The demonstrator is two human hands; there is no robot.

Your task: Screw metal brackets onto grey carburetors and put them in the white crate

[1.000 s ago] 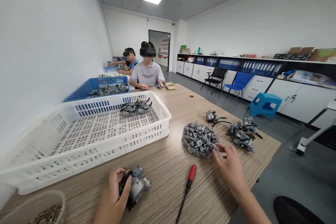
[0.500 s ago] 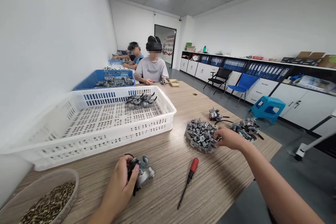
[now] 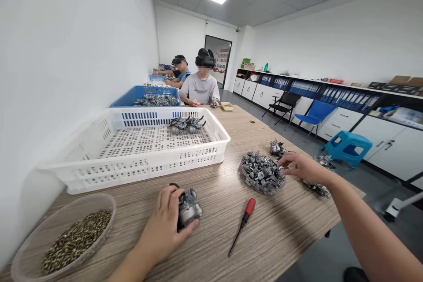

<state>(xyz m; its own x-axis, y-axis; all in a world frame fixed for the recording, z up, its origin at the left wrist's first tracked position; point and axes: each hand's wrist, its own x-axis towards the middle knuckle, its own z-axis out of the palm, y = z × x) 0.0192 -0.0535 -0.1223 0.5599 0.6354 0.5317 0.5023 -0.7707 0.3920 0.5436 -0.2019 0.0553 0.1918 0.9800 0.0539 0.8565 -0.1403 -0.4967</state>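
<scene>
My left hand (image 3: 168, 220) is around a silver carburetor (image 3: 189, 211) with a round opening on top, resting on the wooden table. Its fingers lie over the back and its thumb stretches along the near side. My right hand (image 3: 297, 166) is at the right rim of a clear bowl (image 3: 264, 189) heaped with small grey metal parts (image 3: 259, 172). Thumb and fingertips come together around a small metal part there, partly hidden among the others. Between my hands lies a screwdriver (image 3: 246, 216) with a red and black handle, its tip towards me.
A white crate (image 3: 145, 172) holding a few carburetors (image 3: 187, 125) stands at the left, with a blue crate (image 3: 128, 97) behind it. A clear tub (image 3: 112, 211) of brass-coloured screws (image 3: 77, 240) is near left. More carburetors (image 3: 276, 146) lie beyond the bowl. Two people (image 3: 201, 83) sit further along.
The view has shifted, so the table appears further right. My left thumb has slid lower along the carburetor. My right hand has drawn slightly back towards the bowl's right rim.
</scene>
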